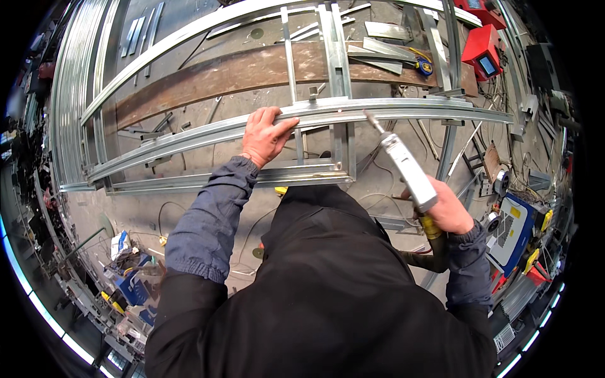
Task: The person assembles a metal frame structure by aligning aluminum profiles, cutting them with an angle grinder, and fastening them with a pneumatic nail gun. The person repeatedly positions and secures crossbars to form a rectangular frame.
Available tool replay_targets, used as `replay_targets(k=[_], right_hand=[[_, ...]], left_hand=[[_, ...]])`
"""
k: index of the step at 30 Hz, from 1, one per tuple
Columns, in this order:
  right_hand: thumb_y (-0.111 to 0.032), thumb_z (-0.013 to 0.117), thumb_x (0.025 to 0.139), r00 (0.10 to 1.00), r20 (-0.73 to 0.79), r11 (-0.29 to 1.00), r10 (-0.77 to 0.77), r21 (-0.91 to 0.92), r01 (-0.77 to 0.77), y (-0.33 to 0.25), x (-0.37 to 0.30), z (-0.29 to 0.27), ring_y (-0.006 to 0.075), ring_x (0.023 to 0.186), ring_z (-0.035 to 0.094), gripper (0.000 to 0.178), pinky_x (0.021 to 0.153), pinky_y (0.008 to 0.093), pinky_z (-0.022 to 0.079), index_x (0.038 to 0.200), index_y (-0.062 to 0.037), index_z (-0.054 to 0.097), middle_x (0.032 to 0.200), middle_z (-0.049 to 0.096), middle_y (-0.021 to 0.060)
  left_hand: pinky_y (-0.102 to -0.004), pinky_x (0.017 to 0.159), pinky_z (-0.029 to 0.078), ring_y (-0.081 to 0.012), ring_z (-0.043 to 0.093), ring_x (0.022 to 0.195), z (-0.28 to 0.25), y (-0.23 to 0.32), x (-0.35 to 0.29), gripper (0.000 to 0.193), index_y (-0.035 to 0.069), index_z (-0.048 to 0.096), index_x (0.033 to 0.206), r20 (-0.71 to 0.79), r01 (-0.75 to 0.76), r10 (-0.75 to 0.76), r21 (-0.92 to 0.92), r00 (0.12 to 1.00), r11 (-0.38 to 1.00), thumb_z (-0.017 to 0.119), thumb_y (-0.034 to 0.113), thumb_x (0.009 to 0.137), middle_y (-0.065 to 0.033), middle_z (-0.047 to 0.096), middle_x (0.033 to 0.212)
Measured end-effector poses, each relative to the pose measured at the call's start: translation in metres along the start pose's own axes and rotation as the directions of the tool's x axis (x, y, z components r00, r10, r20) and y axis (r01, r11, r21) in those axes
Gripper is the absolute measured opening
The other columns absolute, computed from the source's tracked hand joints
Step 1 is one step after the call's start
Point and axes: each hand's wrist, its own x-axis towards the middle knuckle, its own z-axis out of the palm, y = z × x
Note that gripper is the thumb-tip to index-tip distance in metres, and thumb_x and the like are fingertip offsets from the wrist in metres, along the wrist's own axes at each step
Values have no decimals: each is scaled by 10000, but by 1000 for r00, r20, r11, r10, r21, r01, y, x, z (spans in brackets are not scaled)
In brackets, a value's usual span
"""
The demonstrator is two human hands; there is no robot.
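My left hand [266, 136] is closed over a long galvanized metal rail [208, 134], its fingers curled over the far side and the thumb lying along it toward the right. The rail lies across a frame of similar metal profiles in front of my body. In my right hand [449, 205] is a handheld welding gun [406, 165] with a silver boxy body, a narrow nozzle and a thick dark hose from its yellow grip. Its nozzle tip points up and left at the rail, to the right of my left hand. Whether the tip touches the metal, I cannot tell.
Behind the rail lies a rusty brown plank [252, 68], with metal offcuts and a blue tape measure [423, 65] near its right end. A red box [482, 53] with a small screen stands far right. Bundled profiles [74, 94] line the left; cables trail over the floor.
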Motion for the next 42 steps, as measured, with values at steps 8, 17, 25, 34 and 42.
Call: replay_targets(k=[8,17,25,34,42], right_hand=[[-489,704,1059,992,-87,981,-88,164,102,-19,-28,-7,156,783,697,723,722,310,583,1574,-19,510,1174,716,121],[-232,639,1049,994,111,998,-1,-56,8,-112,-47,-59,147,787,699,495,708,302,593,1487,-5,593,1138,754,119],[-221,607,1080,864,489,989,123,-136,-64,-112,57,-137,153,978,707,461,727,298,601,1510,-56,595,1272,731,97],[-411,591,1133,653,691,951,309,-241,-195,-113,180,-176,162,739,715,509,688,312,614,1481,-39,585,1123,780,145],[-430,570,1148,560,730,919,392,-275,-284,-119,227,-185,170,699,720,509,661,305,617,1447,-20,610,1102,796,157]], left_hand=[[-456,929,487,-321,609,1091,2,-1,-2,319,272,814,1213,-17,15,-16,-38,1000,999,827,229,897,-85,634,1184],[-487,1032,453,-330,600,1216,6,22,7,343,232,793,1228,2,91,-91,-15,996,996,837,247,888,-95,646,1275],[-478,1066,453,-293,621,1214,38,60,35,371,242,793,1192,-77,142,-141,5,987,990,875,273,832,-51,658,1275],[-496,1081,456,-300,617,1205,35,70,41,411,247,798,1166,-23,192,-191,74,981,979,898,250,768,-48,662,1271],[-502,1091,453,-290,621,1216,39,70,43,410,249,797,1164,-38,191,-189,73,981,979,894,226,767,-55,668,1273]])
